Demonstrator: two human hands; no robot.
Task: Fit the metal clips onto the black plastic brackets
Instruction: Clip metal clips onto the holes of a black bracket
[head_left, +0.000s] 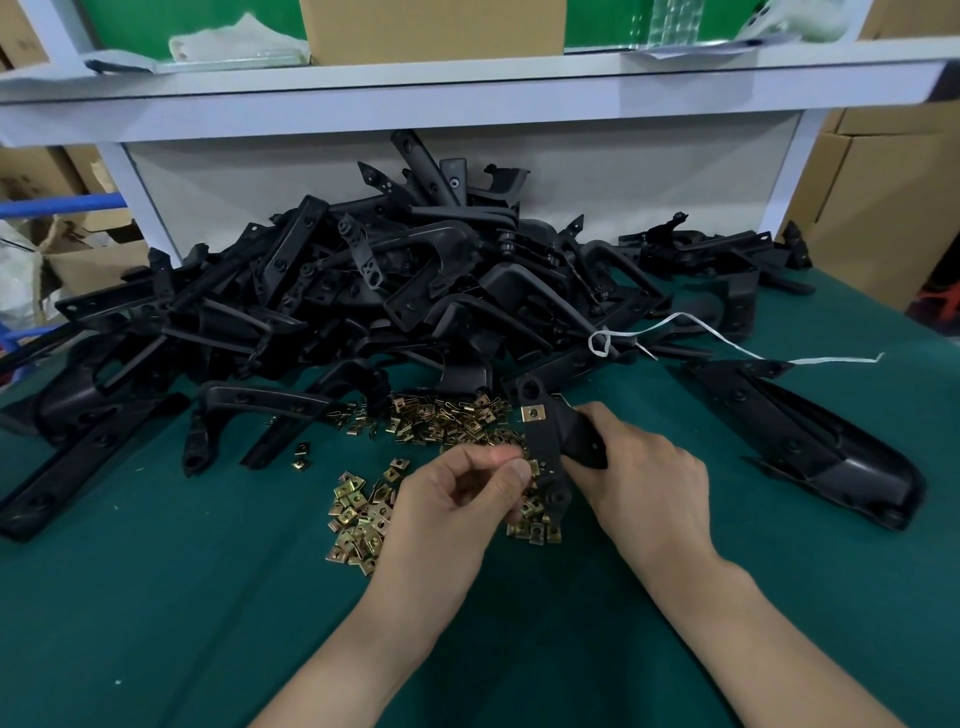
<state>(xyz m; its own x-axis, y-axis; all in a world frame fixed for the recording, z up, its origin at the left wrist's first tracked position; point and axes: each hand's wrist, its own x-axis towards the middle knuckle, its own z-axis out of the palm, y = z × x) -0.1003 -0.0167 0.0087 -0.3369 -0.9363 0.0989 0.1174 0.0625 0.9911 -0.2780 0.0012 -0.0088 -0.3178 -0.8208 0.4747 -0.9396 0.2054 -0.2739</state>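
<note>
While one clip is on, the lower hole waits

Head view. Where the right hand grips a slim black plastic bracket round its thick middle, the bracket stands tilted above the green table cover. One square brass-coloured metal clip is seated on the upper arm; the lower hole looks bare. The left hand is just beside the lower end, thumb and forefinger pinched; I cannot tell whether a clip sits between them. Loose brass clips lie beneath both hands, with a heap of black brackets behind.

Judgement: keep the bracket steady, slide the next clip on open mouth first and square to the edge, until the holes line up.
</note>
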